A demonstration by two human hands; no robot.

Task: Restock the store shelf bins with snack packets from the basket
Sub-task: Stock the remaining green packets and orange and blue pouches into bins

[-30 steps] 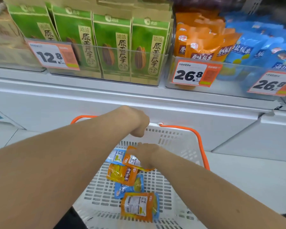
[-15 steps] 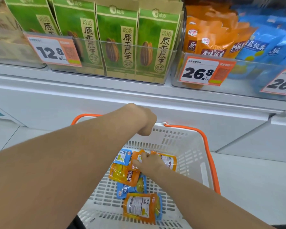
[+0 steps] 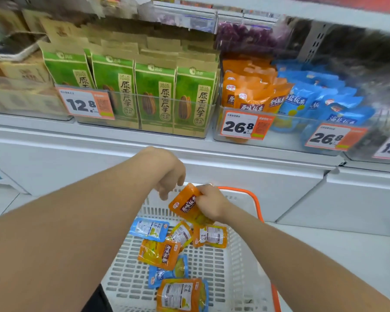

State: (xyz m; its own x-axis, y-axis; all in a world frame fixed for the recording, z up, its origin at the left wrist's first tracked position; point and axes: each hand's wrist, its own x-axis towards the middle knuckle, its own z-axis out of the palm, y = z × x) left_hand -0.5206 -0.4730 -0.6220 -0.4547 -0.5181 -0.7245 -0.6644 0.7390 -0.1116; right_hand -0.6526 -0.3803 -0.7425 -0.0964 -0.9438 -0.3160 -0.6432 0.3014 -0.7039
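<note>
My right hand (image 3: 209, 204) grips an orange snack packet (image 3: 185, 204) and holds it above the far end of the white basket (image 3: 245, 255). Several orange and blue packets lie in the basket, among them a blue one (image 3: 149, 229) and an orange one (image 3: 160, 253). My left hand (image 3: 167, 176) is curled at the basket's far rim, where the orange handle (image 3: 256, 206) runs; the grip itself is hidden. On the shelf above, a clear bin holds orange packets (image 3: 250, 95), and blue packets (image 3: 324, 104) fill the one to its right.
Green seed boxes (image 3: 155, 95) fill the shelf bin at the left. Price tags reading 12.8 (image 3: 83, 104) and 26.8 (image 3: 241, 127) hang on the bin fronts. A white cabinet front (image 3: 279, 188) stands behind the basket, above a pale floor.
My right hand has taken an orange packet from the pile and raised it toward the basket's far rim. The view has tilted up, showing more of the shelf. The left hand stays at the handle.
</note>
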